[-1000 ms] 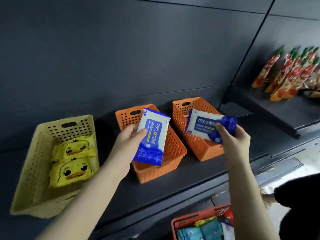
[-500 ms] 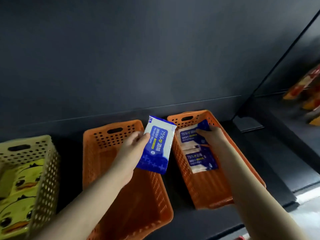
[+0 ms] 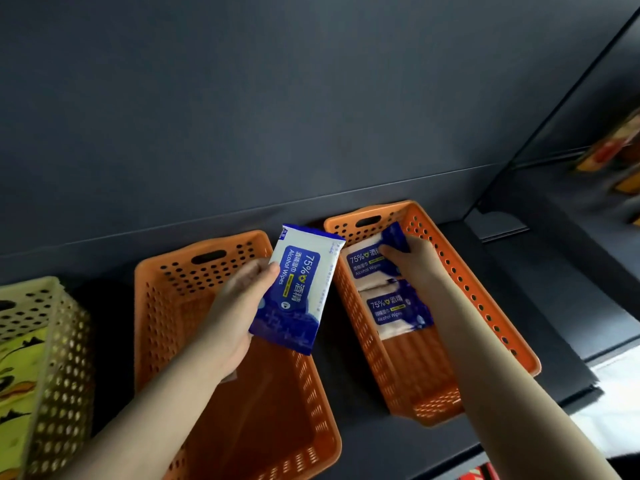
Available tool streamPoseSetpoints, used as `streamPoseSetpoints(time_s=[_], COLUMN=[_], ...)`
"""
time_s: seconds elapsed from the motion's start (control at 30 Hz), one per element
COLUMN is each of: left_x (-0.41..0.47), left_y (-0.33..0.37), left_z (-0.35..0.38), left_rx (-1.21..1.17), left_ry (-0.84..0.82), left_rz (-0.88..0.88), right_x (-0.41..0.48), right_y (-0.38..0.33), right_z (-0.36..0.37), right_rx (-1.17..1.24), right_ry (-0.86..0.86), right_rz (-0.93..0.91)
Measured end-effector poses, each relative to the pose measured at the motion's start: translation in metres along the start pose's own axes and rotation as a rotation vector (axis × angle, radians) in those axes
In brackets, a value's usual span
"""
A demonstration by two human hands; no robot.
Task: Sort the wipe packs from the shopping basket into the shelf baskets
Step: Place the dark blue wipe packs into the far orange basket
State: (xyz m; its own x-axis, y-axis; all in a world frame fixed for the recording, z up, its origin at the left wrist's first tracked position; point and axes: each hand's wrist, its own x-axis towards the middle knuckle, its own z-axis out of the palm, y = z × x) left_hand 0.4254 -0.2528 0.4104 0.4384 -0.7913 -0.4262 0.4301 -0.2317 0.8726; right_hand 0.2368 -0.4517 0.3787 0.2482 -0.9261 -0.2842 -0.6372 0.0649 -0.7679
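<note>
1. A second ago the right hand (image 3: 415, 265) carried a wipe pack in the air above the right orange basket (image 3: 498, 327). Now that hand is down inside the basket, and the far pack (image 3: 363, 263) lies flat at the basket's far end.
2. The thumb and curled fingers still pinch the blue end of that pack, so it has been laid down but not let go.
3. A near pack (image 3: 398, 310) with the same print lies flat just on the near side of it. Whether the two overlap I cannot tell.
4. The left hand (image 3: 235, 306) has hardly shifted. It grips the held pack (image 3: 301, 282), thumb on the front and fingers behind. The pack is tilted in the air over the gap between the two orange baskets.
5. In my judgement one placement lacks only the release. The held pack carries the same print, so it likely belongs in the right basket too.
6. The middle orange basket (image 3: 149, 323) shows no pack inside. The yellow basket (image 3: 65, 358) at the far left holds yellow duck packs (image 3: 17, 375).
7. The three baskets stand side by side on a dark matte shelf (image 3: 554, 306) against a dark back panel (image 3: 277, 116).
8. To the right, another bay holds blurred red and yellow packets (image 3: 609, 157), with pale floor (image 3: 616, 393) below.
9. The view has closed in, and only a red sliver at the near edge, probably the shopping basket (image 3: 479, 474), remains.
</note>
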Motion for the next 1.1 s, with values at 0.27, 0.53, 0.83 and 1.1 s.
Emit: streamPoseSetpoints(time_s=[0.27, 0.53, 0.83, 1.1], left_x=[-0.001, -0.004, -0.020, -0.014], left_y=[-0.002, 0.001, 0.020, 0.011], left_z=[-0.002, 0.000, 0.013, 0.054], left_rx=[0.002, -0.003, -0.122, 0.127], left_ry=[-0.018, 0.033, -0.067, -0.163], left_rz=[0.020, -0.027, -0.009, 0.258], right_x=[-0.004, -0.003, -0.046, -0.097], right_y=[-0.001, 0.011, -0.038, -0.044], right_z=[0.004, 0.020, -0.006, -0.018], right_rx=[-0.355, -0.410, -0.097, 0.470], right_ry=[0.097, -0.052, -0.093, -0.348], right_rz=[-0.263, -0.237, -0.306, -0.163])
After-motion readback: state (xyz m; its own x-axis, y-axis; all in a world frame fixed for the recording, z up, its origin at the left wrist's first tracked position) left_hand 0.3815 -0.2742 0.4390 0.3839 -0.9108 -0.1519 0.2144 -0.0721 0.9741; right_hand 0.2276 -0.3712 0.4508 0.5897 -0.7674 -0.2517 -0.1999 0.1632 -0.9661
